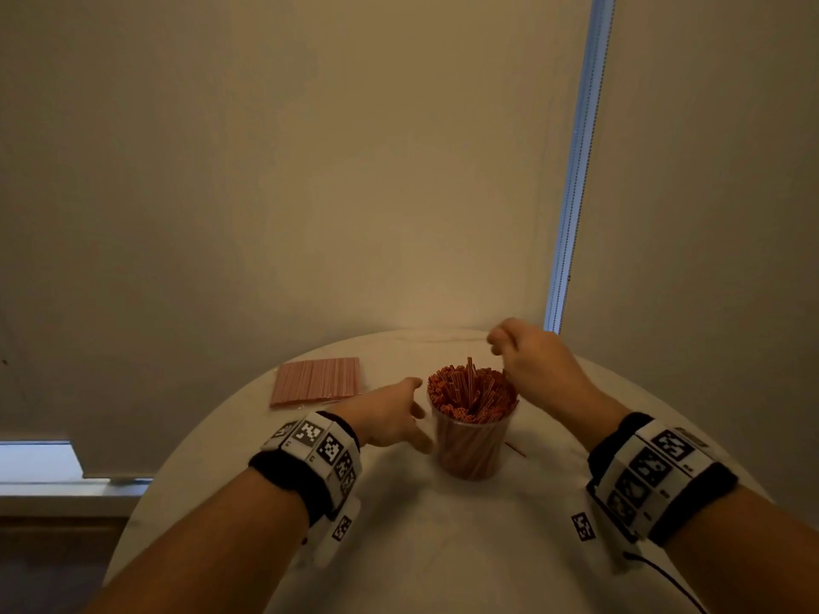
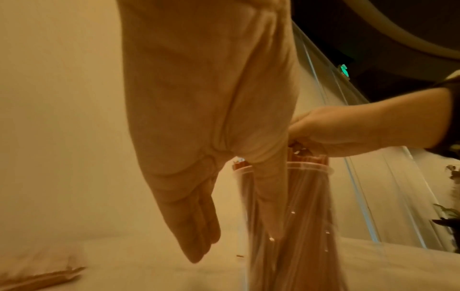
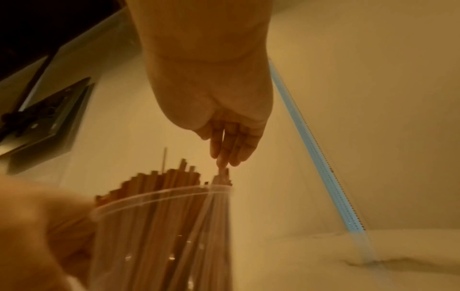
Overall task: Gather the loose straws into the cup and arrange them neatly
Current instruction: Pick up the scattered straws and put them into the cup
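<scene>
left hand (image 1: 390, 414) grip wide, thumb against cup (image 1: 469, 440) | right hand (image 1: 536, 370) grip narrow, fingertips on straws (image 1: 472, 389) at rim | one loose straw (image 1: 515, 448) right of cup

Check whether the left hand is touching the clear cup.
Touching. In the left wrist view the left hand lays its thumb flat against the wall of the cup, while its other fingers hang straight beside the cup, off it.
</scene>
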The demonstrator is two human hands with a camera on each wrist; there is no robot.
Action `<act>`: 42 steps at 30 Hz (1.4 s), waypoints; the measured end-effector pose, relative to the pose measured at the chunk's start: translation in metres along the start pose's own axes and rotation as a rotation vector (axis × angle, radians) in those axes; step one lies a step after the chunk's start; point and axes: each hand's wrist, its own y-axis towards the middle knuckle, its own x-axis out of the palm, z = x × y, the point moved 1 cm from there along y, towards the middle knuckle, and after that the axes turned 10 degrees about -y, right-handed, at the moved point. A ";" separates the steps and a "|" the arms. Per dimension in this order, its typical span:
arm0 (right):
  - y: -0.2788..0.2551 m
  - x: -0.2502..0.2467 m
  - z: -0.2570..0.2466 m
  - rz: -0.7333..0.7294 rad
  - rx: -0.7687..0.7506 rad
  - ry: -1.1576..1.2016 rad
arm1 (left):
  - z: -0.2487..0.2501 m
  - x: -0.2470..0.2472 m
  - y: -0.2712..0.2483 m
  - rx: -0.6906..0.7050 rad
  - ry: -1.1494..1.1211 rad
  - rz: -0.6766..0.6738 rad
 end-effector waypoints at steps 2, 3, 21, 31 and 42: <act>0.006 0.001 0.018 -0.020 0.098 -0.037 | -0.007 -0.012 0.005 -0.052 0.100 0.024; 0.008 0.004 0.027 -0.104 0.122 -0.120 | -0.010 -0.017 0.008 -0.061 0.131 0.051; 0.013 0.052 0.050 -0.881 -0.112 -0.544 | 0.005 -0.011 0.091 0.133 -0.029 -0.142; 0.030 0.001 0.065 -0.461 0.140 -0.370 | -0.004 -0.003 0.083 0.098 -0.205 -0.084; 0.030 -0.068 0.009 -0.270 -0.065 -0.149 | -0.006 0.007 0.099 -0.036 0.205 -0.076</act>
